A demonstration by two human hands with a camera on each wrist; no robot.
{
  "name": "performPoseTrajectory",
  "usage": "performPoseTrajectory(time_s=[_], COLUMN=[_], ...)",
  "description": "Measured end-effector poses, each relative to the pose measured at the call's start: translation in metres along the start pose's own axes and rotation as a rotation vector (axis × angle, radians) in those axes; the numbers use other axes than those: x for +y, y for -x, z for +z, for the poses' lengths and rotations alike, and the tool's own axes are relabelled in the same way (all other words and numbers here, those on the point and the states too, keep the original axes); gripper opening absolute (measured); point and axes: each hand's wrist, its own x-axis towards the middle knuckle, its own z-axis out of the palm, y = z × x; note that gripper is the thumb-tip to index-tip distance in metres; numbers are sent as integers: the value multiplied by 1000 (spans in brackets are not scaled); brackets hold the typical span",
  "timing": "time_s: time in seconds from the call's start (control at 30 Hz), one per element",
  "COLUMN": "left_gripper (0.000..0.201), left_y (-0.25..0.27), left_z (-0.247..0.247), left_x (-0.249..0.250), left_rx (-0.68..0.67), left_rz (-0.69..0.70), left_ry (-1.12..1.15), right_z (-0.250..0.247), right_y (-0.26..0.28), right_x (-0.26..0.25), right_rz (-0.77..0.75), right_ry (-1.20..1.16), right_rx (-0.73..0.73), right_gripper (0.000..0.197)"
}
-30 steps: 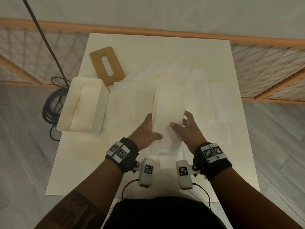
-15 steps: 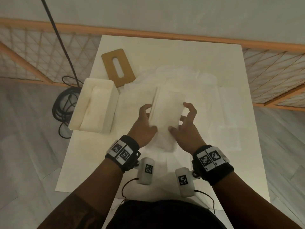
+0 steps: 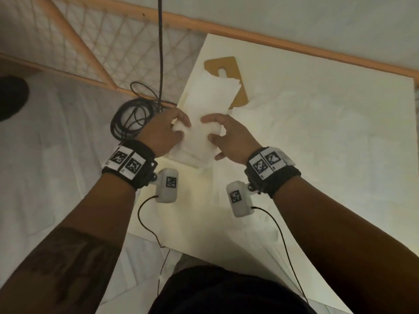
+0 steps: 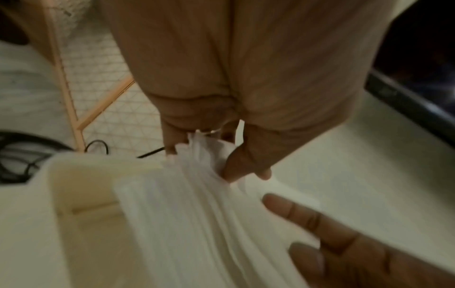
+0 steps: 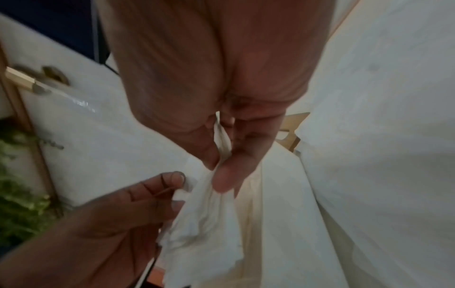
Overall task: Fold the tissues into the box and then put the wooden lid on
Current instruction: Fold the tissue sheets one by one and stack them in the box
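Both hands hold a folded stack of white tissues (image 3: pixel 209 100) over the cream box (image 4: pixel 74 194) at the table's left edge. My left hand (image 3: pixel 183 129) pinches the stack's near left side and my right hand (image 3: pixel 207 129) pinches its near right side. In the head view the stack hides nearly all of the box. In the left wrist view the tissues (image 4: pixel 197 214) hang beside the box's open top. The wooden lid (image 3: pixel 229 69) with its slot lies flat just beyond, partly covered by the stack.
Loose unfolded tissues (image 3: pixel 306 132) lie spread over the white table (image 3: pixel 317 211) to the right. A coil of black cable (image 3: pixel 133 116) sits on the floor left of the box. A wooden lattice fence (image 3: pixel 90 53) runs behind.
Both hands have carried the folded stack from the middle of the table leftward to above the box. The view has swung left with them.
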Motion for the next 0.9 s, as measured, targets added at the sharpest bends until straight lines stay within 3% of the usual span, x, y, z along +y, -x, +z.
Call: performPoseTrajectory(time_s=[0.2, 0.37, 0.47, 0.6, 0.77, 0.83, 0.9], left_gripper=[26, 36, 38, 36, 34, 30, 29], left_y=[-22, -29, -29, -26, -26, -23, -18], left_z=[14, 28, 33, 42, 48, 45, 39], left_x=[-19, -17, -13, -9, -4, 1, 8], left_rx=[98, -73, -157, -292, -352, -321, -234], left_rz=[-23, -50, -70, -112, -114, -108, -103], left_ry=[-194, -429, -538, -616, -633, -619, -629], right_z=[29, 40, 46, 49, 55, 54, 52], right_y=[-43, -57, -59, -61, -64, -62, -54], right_x=[5, -4, -9, -9, 0, 3, 1], right_rz=[-51, 24, 32, 90, 135, 130, 73], right_ry=[432, 784, 955, 1051, 1097, 1057, 1005], right_rx=[37, -128, -215, -276, -310, -258, -94], right_gripper=[50, 53, 42, 24, 21, 24, 26])
